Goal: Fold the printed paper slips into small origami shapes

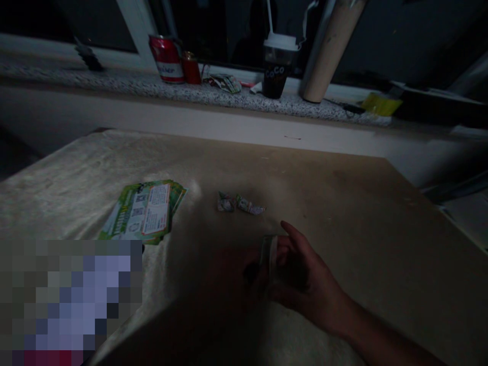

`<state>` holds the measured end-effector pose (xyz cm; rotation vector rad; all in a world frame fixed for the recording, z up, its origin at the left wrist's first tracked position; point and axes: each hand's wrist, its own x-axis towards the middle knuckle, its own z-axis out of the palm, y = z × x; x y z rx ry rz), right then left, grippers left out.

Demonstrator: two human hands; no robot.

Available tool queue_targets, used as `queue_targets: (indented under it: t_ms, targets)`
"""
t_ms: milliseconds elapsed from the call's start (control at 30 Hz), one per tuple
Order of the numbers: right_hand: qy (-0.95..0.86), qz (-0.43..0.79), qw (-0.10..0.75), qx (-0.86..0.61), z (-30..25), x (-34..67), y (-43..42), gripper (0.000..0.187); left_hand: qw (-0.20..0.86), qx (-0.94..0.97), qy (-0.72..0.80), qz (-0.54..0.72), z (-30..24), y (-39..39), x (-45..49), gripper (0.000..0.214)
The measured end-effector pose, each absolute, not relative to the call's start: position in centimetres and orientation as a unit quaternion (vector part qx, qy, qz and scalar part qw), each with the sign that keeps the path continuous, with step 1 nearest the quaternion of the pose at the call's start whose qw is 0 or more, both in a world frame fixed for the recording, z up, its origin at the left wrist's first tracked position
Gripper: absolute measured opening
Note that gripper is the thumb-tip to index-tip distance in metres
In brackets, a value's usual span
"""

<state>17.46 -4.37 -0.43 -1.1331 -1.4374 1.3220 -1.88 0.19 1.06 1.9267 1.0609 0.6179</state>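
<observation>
Over the table, a small folded paper leaflet (268, 251) stands upright between my two hands. The fingers of my right hand (310, 277) curl behind its right side, with the thumb low and the index finger raised. From the left, my left hand (244, 267) reaches the leaflet in deep shadow; its fingertips seem closed on the lower edge, though the outline is dim. Beyond my hands lie two small folded pieces of printed paper, one squarish (226, 202) and one longer (250, 205). A fanned stack of green leaflets (143, 213) rests to the left.
The wide pale table (343, 203) meets a wall below a speckled windowsill (125, 80). On the sill stand a red can (166, 60), a smaller red container (191, 68), a dark lidded cup (277, 71) and a cardboard tube (330, 56). Blurred blocks cover the lower left.
</observation>
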Motion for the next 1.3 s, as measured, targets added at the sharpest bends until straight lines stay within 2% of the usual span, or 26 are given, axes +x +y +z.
queue_targets:
  t_ms: [167, 467, 700, 767, 867, 933, 1033, 1167, 1233, 1300]
  targets:
    - [-0.630, 0.467, 0.393, -0.481, -0.1, 17.7, -4.5, 0.079, 0.396, 0.774, 0.441, 0.223, 0.4, 0.1, -1.7, 0.029]
    - [-0.747, 0.211, 0.378, -0.505, -0.5, 18.7, -3.3, 0.059, 0.480, 0.741, 0.418, 0.213, 0.3, 0.4, -2.0, 0.035]
    - [-0.788, 0.143, 0.328, -0.501, 0.7, 18.9, -3.2, 0.030, 0.551, 0.717, 0.385, 0.184, 0.4, 0.8, -2.5, 0.037]
    - [-0.809, 0.118, 0.298, -0.492, 0.6, 19.0, -3.0, 0.029, 0.507, 0.741, 0.409, 0.166, 0.7, 0.8, -2.4, 0.037]
    - [-0.822, 0.113, 0.251, -0.498, 0.1, 19.1, -2.9, 0.030, 0.379, 0.777, 0.484, 0.139, 1.4, 0.9, -2.2, 0.036]
    - [-0.823, 0.116, 0.235, -0.504, -0.1, 19.1, -2.8, 0.030, 0.311, 0.785, 0.520, 0.128, 1.7, 0.9, -2.3, 0.028]
    - [-0.825, 0.121, 0.226, -0.503, -0.3, 19.2, -2.8, 0.031, 0.261, 0.818, 0.485, 0.166, 1.9, 0.9, -2.8, 0.006]
    - [-0.831, 0.128, 0.225, -0.493, -0.3, 19.2, -2.8, 0.034, 0.206, 0.886, 0.366, 0.199, 1.5, 1.0, -3.9, 0.050]
    - [-0.832, 0.131, 0.222, -0.492, -0.2, 19.2, -2.8, 0.035, 0.196, 0.907, 0.331, 0.172, 1.3, 1.1, -4.4, 0.058]
    - [-0.831, 0.136, 0.221, -0.493, -0.2, 19.1, -2.8, 0.035, 0.197, 0.917, 0.311, 0.151, 1.3, 1.3, -4.6, 0.057]
